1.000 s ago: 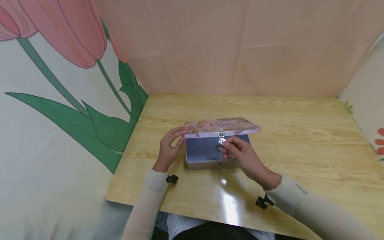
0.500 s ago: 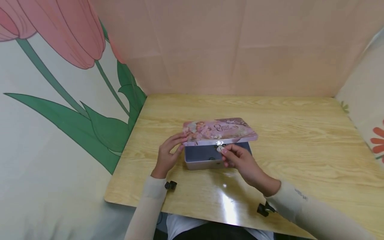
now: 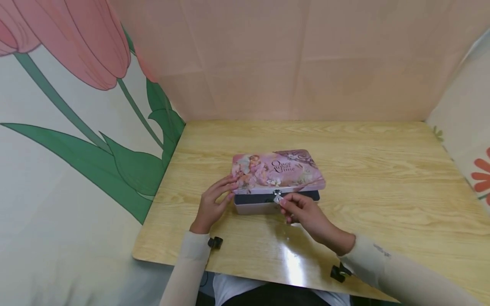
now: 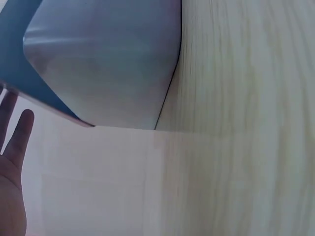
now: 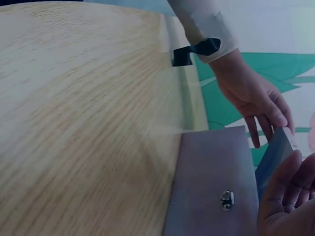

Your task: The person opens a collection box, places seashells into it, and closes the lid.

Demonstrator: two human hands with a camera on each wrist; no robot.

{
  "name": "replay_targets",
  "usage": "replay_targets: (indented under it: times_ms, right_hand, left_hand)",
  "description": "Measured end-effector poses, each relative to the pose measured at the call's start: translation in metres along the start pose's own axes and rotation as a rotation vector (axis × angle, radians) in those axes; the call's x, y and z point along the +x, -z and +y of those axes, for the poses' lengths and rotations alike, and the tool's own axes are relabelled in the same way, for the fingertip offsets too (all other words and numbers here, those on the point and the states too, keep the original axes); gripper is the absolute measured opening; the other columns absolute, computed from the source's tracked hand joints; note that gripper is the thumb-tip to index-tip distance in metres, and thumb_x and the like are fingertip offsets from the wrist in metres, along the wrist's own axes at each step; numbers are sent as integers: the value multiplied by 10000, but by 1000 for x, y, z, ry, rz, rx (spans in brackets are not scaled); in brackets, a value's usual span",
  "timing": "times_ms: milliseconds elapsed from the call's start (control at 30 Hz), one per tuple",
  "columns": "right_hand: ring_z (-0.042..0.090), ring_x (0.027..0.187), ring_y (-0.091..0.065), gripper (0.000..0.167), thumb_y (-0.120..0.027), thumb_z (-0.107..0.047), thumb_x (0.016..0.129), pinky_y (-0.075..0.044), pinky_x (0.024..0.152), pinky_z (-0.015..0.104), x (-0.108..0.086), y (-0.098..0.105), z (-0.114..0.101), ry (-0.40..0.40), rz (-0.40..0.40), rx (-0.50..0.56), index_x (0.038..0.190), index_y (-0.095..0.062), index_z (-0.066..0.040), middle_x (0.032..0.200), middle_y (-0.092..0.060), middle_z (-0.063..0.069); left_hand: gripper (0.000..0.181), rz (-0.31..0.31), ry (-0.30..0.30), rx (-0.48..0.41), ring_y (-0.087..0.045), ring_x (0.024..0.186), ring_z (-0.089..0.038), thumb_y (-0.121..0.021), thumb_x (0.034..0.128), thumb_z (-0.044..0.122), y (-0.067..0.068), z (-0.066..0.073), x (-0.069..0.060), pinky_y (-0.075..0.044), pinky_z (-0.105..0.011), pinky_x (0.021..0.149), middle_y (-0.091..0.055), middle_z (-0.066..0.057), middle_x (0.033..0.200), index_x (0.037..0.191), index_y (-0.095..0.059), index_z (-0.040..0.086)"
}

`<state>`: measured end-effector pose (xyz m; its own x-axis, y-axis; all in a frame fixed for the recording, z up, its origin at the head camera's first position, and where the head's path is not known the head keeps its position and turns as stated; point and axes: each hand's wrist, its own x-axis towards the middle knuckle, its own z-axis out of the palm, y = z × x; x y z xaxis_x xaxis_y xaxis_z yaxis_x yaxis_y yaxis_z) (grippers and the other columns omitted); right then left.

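A pink tin box (image 3: 252, 208) stands on the table, its hinged lid (image 3: 264, 172) printed with flowers and "Once Upon a Time". The lid is slightly raised, with a dark gap along the front. My right hand (image 3: 308, 216) pinches the small silver latch (image 3: 277, 198) hanging from the lid's front edge, between thumb and forefinger. Extended fingers of my left hand (image 3: 214, 202) touch the lid's left edge. On the box front, a metal catch (image 5: 227, 200) shows in the right wrist view. What lies inside the box is mostly hidden.
The box sits mid-table on a light wood tabletop (image 3: 383, 182). A pink sheet (image 3: 306, 63) hangs behind it. A wall with painted tulips (image 3: 95, 42) borders the left side, and another wall is at the right.
The lid has swung down toward the box, narrowing the front opening. My right hand has lowered with the latch, and my left hand has followed the lid's edge down.
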<state>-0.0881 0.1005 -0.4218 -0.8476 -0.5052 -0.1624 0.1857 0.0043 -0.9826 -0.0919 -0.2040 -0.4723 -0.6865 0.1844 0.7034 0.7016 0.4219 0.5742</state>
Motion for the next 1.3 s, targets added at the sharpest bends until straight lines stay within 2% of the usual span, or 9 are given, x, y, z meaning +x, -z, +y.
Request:
replay_targets:
  times_ms: [133,333,467,633,733,967,1133,1300]
  right_hand:
    - [136,630,-561,237,-594,-218,991,-586,601,320,4,1,4,2,1,-7,982,-593,18,858,-594,133]
    - [129,633,-554,253,-598,-227,989,-591,605,339,12,5,6,32,25,-13,978,-598,26,861,-594,156]
    - [140,656,-566,322,-597,-226,989,-588,618,318,17,8,7,28,39,-18,1019,-577,94,888,-604,183]
    - [154,694,-578,390,-597,-227,988,-577,631,271,22,13,7,21,54,-28,1075,-543,149,891,-623,146]
    - [154,700,-578,375,-599,-230,987,-571,629,261,24,15,8,17,79,-22,1063,-548,134,888,-621,154]
    - [146,676,-560,227,-603,-233,984,-561,620,258,28,17,12,-20,104,8,970,-590,-7,877,-602,152]
    - [142,662,-556,216,-602,-238,982,-571,637,295,30,20,15,-38,106,0,975,-610,-23,882,-603,134]
    - [132,654,-550,226,-607,-252,980,-561,623,297,30,23,17,-67,93,-9,974,-618,-26,880,-611,124]
  left_hand:
    - [339,-35,3,24,-530,1258,-279,-707,868,-20,1,-4,2,-435,-383,1060,-614,-77,1309,1185,-697,102]
    - [331,-126,29,109,-529,1261,-197,-683,910,62,6,-6,17,-430,-330,1062,-587,-18,1350,1230,-677,146]
    - [331,-170,31,154,-525,1262,-160,-681,921,116,8,-8,27,-427,-313,1063,-585,10,1350,1247,-669,174]
    - [394,-203,13,200,-527,1256,-142,-720,883,66,7,-10,35,-432,-305,1057,-588,17,1348,1257,-664,177]
    - [410,-229,-1,239,-522,1257,-124,-733,870,59,6,-10,39,-430,-286,1055,-586,16,1350,1258,-665,173]
    - [330,-291,-43,316,-518,1258,-112,-725,891,147,9,-9,47,-436,-264,1043,-603,0,1322,1219,-688,160]
    - [308,-312,-65,341,-533,1243,-123,-720,897,161,10,-9,51,-452,-274,1030,-609,-19,1312,1203,-693,150]
    - [281,-337,-58,360,-525,1252,-119,-710,907,170,8,-9,50,-452,-255,1024,-606,-11,1315,1186,-698,148]
